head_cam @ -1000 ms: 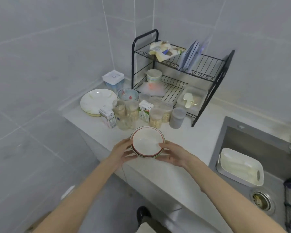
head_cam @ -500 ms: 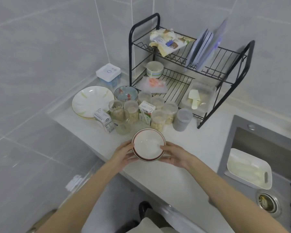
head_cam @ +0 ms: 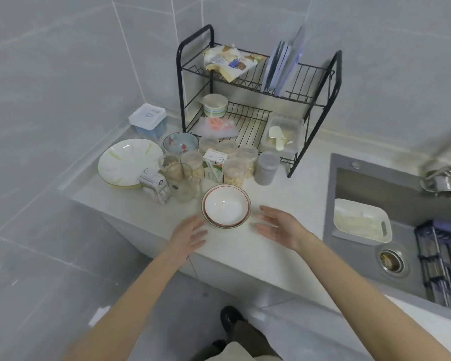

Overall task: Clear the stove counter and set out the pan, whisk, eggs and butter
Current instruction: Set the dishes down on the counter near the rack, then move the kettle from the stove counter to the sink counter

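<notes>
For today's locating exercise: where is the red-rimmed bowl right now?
In the head view, the red-rimmed bowl sits on the counter near centre, just in front of the jars, left of the sink.

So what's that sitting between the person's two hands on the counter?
In the head view, a stack of white, red-rimmed bowls rests on the counter between the open left hand and open right hand; neither hand grips it.

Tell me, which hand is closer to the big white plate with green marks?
Left. The left hand is below and right of the plate; the right hand lies farther right, past the stacked bowls.
</notes>
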The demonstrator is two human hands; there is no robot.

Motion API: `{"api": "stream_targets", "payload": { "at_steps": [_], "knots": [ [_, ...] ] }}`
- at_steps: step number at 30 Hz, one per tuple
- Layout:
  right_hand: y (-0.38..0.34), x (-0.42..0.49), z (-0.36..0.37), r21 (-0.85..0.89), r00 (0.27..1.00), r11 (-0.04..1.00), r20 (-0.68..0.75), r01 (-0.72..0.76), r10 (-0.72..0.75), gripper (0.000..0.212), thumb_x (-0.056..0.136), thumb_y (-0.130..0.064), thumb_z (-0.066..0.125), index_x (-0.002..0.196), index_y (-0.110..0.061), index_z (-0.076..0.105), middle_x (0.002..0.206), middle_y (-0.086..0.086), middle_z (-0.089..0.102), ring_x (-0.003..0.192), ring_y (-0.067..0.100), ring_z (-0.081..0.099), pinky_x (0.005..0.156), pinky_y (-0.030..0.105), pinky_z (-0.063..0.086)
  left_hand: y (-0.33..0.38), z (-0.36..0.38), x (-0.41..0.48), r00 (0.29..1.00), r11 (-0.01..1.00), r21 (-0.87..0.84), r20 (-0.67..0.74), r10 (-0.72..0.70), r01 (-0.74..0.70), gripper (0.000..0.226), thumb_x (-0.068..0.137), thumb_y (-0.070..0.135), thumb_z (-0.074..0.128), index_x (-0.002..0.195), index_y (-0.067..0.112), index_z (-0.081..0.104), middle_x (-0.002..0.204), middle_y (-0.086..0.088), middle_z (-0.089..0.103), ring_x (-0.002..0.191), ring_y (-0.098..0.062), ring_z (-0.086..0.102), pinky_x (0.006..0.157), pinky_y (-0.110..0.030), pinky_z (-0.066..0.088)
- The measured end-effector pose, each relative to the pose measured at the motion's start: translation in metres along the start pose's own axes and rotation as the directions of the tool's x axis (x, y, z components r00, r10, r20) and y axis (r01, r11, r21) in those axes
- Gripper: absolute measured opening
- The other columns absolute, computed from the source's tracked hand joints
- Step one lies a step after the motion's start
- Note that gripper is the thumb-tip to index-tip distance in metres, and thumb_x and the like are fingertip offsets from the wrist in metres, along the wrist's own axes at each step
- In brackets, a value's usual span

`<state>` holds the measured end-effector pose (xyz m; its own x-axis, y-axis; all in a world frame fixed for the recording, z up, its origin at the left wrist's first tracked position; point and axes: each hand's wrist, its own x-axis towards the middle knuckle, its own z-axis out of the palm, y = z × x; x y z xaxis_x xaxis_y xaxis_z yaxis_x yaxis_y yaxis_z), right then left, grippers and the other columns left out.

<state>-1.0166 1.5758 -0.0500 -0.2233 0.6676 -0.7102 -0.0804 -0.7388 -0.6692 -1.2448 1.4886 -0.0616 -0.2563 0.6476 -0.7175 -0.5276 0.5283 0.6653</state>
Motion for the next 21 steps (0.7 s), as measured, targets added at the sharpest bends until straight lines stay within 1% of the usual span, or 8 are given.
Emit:
{"api": "stream_targets", "payload": {
  "at_steps": [2,5,7,10,12,15,18,21],
  "knots": [
    [0.004,-0.018,-0.008,0.009,0.999,0.999,-0.028,0.037,-0.037,0.023,0.096,-0.017,0.052,0.117,-0.015,0.060,0.099,0.002,0.064,0.082,0.023,0.064,0.070,0.030,0.054,0.002,-0.003,-0.008,0.999,1.000,0.022,0.039,0.020,-0.021,0.025,0.096,0.020,0.054,0.120,0.016,0.055,0.106,-0.004,0.065,0.090,-0.023,0.064,0.075,-0.033,0.052],
    [0.012,-0.049,-0.021,0.035,0.993,0.995,-0.081,0.094,-0.091,0.022,0.097,-0.017,0.050,0.116,-0.016,0.061,0.098,0.001,0.066,0.083,0.022,0.064,0.064,0.027,0.053,0.008,0.004,-0.026,0.986,0.993,0.105,0.161,0.043,-0.061,0.015,0.094,0.021,0.057,0.108,0.017,0.061,0.105,-0.003,0.066,0.091,-0.020,0.064,0.078,-0.032,0.052],
    [0.016,-0.070,-0.032,0.061,0.986,0.989,-0.105,0.133,-0.126,0.021,0.097,-0.016,0.048,0.113,-0.017,0.062,0.101,0.001,0.067,0.085,0.022,0.064,0.067,0.028,0.053,0.011,0.016,-0.040,0.967,0.975,0.186,0.244,0.075,-0.122,0.015,0.094,0.022,0.057,0.108,0.019,0.061,0.107,-0.002,0.067,0.096,-0.020,0.064,0.079,-0.031,0.051],
    [0.023,-0.101,-0.051,0.075,0.973,0.977,-0.133,0.198,-0.187,0.022,0.097,-0.016,0.049,0.115,-0.018,0.062,0.106,0.002,0.068,0.089,0.023,0.066,0.072,0.029,0.054,0.011,0.044,-0.059,0.925,0.942,0.267,0.367,0.098,-0.205,0.021,0.095,0.018,0.053,0.115,0.020,0.060,0.109,0.001,0.067,0.099,-0.019,0.064,0.080,-0.030,0.051],
    [0.029,-0.123,-0.070,0.076,0.957,0.964,-0.167,0.254,-0.239,0.024,0.096,-0.016,0.052,0.118,-0.017,0.061,0.107,0.002,0.069,0.089,0.024,0.067,0.073,0.030,0.056,0.005,0.069,-0.072,0.897,0.922,0.307,0.434,0.084,-0.235,0.023,0.095,0.015,0.052,0.116,0.019,0.060,0.110,0.000,0.067,0.098,-0.018,0.065,0.079,-0.029,0.052],
    [0.042,-0.161,-0.106,0.086,0.918,0.939,-0.256,0.333,-0.302,0.026,0.094,-0.014,0.056,0.120,-0.016,0.060,0.105,0.003,0.069,0.082,0.023,0.066,0.071,0.029,0.058,-0.015,0.115,-0.092,0.839,0.882,0.375,0.542,0.041,-0.285,0.023,0.095,0.015,0.051,0.116,0.019,0.060,0.114,-0.001,0.066,0.101,-0.019,0.065,0.079,-0.029,0.051],
    [0.063,-0.212,-0.157,0.112,0.868,0.911,-0.367,0.397,-0.333,0.027,0.093,-0.015,0.058,0.120,-0.017,0.062,0.108,0.004,0.069,0.084,0.022,0.067,0.079,0.032,0.058,-0.049,0.173,-0.121,0.772,0.831,0.449,0.635,-0.038,-0.329,0.023,0.094,0.015,0.052,0.115,0.020,0.061,0.115,0.000,0.066,0.101,-0.018,0.065,0.082,-0.030,0.051],
    [0.086,-0.263,-0.208,0.136,0.812,0.888,-0.483,0.439,-0.328,0.030,0.090,-0.015,0.063,0.119,-0.018,0.063,0.110,0.005,0.069,0.090,0.024,0.067,0.082,0.032,0.056,-0.086,0.230,-0.158,0.701,0.778,0.496,0.706,-0.102,-0.387,0.027,0.092,0.014,0.055,0.118,0.018,0.061,0.114,0.000,0.067,0.096,-0.018,0.066,0.087,-0.030,0.051]
  ]
}}
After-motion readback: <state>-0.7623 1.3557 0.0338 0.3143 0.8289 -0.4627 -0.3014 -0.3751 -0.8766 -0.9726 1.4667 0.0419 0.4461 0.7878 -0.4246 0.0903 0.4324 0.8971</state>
